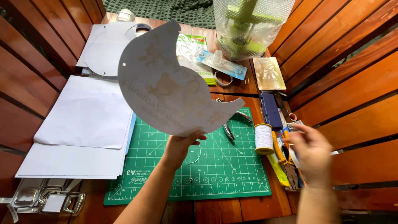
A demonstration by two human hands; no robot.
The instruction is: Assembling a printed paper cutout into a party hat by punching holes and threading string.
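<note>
My left hand (181,146) pinches the lower edge of a white crescent-shaped cardboard cutout (166,81) and holds it up above the green cutting mat (215,174). Faint mirrored print shows through the card, and a small hole sits near its left edge. My right hand (313,153) is blurred, hovering over a clutter of tools at the mat's right side, next to a spool of white thread (263,139). I cannot make out whether it holds anything.
White paper sheets (85,120) lie stacked at the left. Pliers (236,120) rest on the mat's top edge. A dark blue case (270,108), yellow-handled cutter (278,164), bubble-wrapped green object (246,25), packets and metal clips (41,199) lie around. Wooden slats flank both sides.
</note>
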